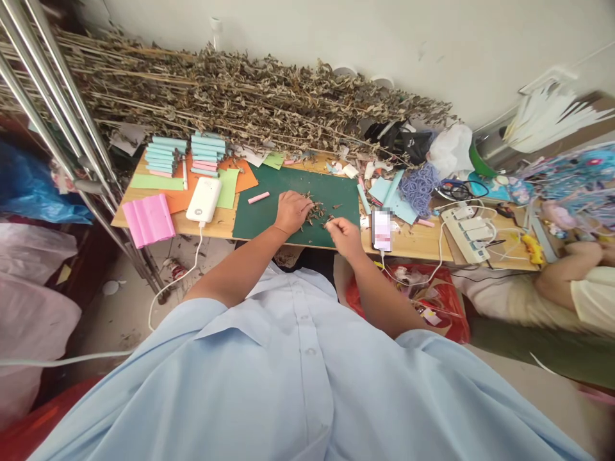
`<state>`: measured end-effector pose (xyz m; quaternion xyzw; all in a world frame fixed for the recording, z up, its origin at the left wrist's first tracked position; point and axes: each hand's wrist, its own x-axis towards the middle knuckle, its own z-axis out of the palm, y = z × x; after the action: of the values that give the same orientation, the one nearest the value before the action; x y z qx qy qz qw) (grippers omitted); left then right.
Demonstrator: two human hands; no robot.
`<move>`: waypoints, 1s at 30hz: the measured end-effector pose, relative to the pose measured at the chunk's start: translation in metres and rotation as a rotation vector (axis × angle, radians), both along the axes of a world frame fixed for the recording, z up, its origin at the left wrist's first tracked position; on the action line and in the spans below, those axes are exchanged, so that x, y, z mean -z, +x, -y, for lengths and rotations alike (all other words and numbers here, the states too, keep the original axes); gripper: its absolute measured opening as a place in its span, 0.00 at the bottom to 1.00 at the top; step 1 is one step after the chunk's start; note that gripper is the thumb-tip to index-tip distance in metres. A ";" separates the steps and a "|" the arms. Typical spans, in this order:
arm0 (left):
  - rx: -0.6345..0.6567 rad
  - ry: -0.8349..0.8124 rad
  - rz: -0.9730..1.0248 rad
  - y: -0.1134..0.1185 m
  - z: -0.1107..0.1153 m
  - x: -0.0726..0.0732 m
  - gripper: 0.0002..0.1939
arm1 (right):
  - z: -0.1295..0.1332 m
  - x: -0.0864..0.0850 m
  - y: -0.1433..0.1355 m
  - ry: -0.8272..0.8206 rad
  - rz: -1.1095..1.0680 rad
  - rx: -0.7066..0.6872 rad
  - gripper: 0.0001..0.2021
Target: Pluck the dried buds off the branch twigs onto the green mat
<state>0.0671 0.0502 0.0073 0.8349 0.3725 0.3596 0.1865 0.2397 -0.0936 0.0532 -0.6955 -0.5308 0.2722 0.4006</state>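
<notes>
On the dark green cutting mat [259, 221] lies a small heap of dried leaves [314, 212]. My left hand [292, 212] rests at the left side of this heap, palm down, its fingers stretched over the leaves. To the right of the heap, my right hand [346, 237] is closed in a pinch just above the mat, with a brown bit of dried leaf showing at its fingertips. A pink paper tube [258, 198] lies on the mat, left of my left hand.
Bundles of dried stalks [240, 96] line the wall side. Stacked blue paper tubes [166, 153], pink paper [148, 219] and a white power bank [204, 200] are left. A phone [382, 230], purple yarn [420, 191] and a power strip [466, 234] stand right, near another person's arm [569, 272].
</notes>
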 end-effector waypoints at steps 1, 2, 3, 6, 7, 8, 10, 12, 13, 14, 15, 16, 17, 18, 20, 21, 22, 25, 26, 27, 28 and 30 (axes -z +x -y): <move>-0.003 -0.003 0.001 0.000 0.000 0.001 0.14 | 0.009 0.000 -0.005 -0.009 0.014 -0.086 0.18; -0.002 -0.007 0.001 0.000 0.000 0.001 0.14 | 0.016 0.001 -0.009 -0.035 0.017 -0.184 0.17; -0.001 -0.012 0.000 0.000 0.000 0.002 0.13 | 0.022 0.003 -0.013 -0.067 0.007 -0.279 0.16; 0.003 -0.028 -0.005 0.001 -0.001 0.003 0.13 | 0.026 0.010 -0.014 -0.109 -0.017 -0.344 0.14; 0.003 -0.034 -0.005 0.001 -0.002 0.004 0.13 | 0.022 0.013 -0.011 -0.089 -0.015 -0.257 0.14; 0.002 -0.038 -0.002 0.001 -0.002 0.004 0.13 | 0.016 0.015 -0.006 -0.061 -0.005 -0.134 0.15; 0.007 -0.039 0.015 0.002 -0.003 0.006 0.13 | -0.001 0.020 0.006 -0.006 0.025 0.132 0.18; 0.014 -0.028 0.039 0.002 -0.004 0.007 0.13 | -0.021 0.025 0.019 0.018 0.036 0.274 0.21; 0.016 -0.021 0.049 0.002 -0.005 0.007 0.12 | -0.030 0.027 0.024 0.021 0.025 0.290 0.21; 0.016 -0.015 0.054 0.002 -0.005 0.007 0.12 | -0.039 0.029 0.029 0.019 0.008 0.293 0.22; 0.013 -0.012 0.056 0.002 -0.005 0.007 0.13 | -0.047 0.032 0.033 0.015 -0.011 0.286 0.22; 0.010 -0.011 0.054 0.001 -0.004 0.007 0.13 | -0.053 0.034 0.036 0.006 -0.028 0.278 0.22; 0.008 -0.011 0.049 0.001 -0.004 0.006 0.13 | -0.058 0.037 0.038 -0.005 -0.041 0.266 0.22; 0.005 -0.011 0.044 0.001 -0.003 0.004 0.14 | -0.062 0.039 0.040 -0.016 -0.050 0.253 0.21; 0.005 -0.010 0.035 -0.001 -0.002 0.002 0.16 | -0.066 0.043 0.043 -0.036 -0.065 0.228 0.21; 0.004 -0.008 0.034 -0.001 -0.001 0.000 0.17 | -0.067 0.044 0.043 -0.037 -0.077 0.222 0.21; 0.004 -0.003 0.033 -0.002 0.000 -0.001 0.17 | -0.068 0.043 0.043 -0.032 -0.094 0.223 0.21; 0.025 0.017 0.020 -0.004 0.002 -0.004 0.18 | -0.070 0.038 0.037 0.019 -0.154 0.252 0.22; 0.041 0.025 0.012 -0.005 0.003 -0.005 0.19 | -0.071 0.036 0.033 0.042 -0.170 0.257 0.23; 0.061 0.033 0.002 -0.006 0.003 -0.005 0.20 | -0.071 0.033 0.028 0.062 -0.185 0.254 0.23; 0.082 0.041 -0.008 -0.006 0.004 -0.005 0.20 | -0.071 0.031 0.021 0.078 -0.200 0.244 0.24; 0.116 0.056 -0.022 -0.006 0.004 -0.005 0.21 | -0.072 0.027 0.006 0.098 -0.246 0.224 0.26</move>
<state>0.0608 0.0460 0.0126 0.8639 0.3155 0.3492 0.1795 0.2456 -0.0214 0.0259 -0.6915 -0.4096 0.2824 0.5238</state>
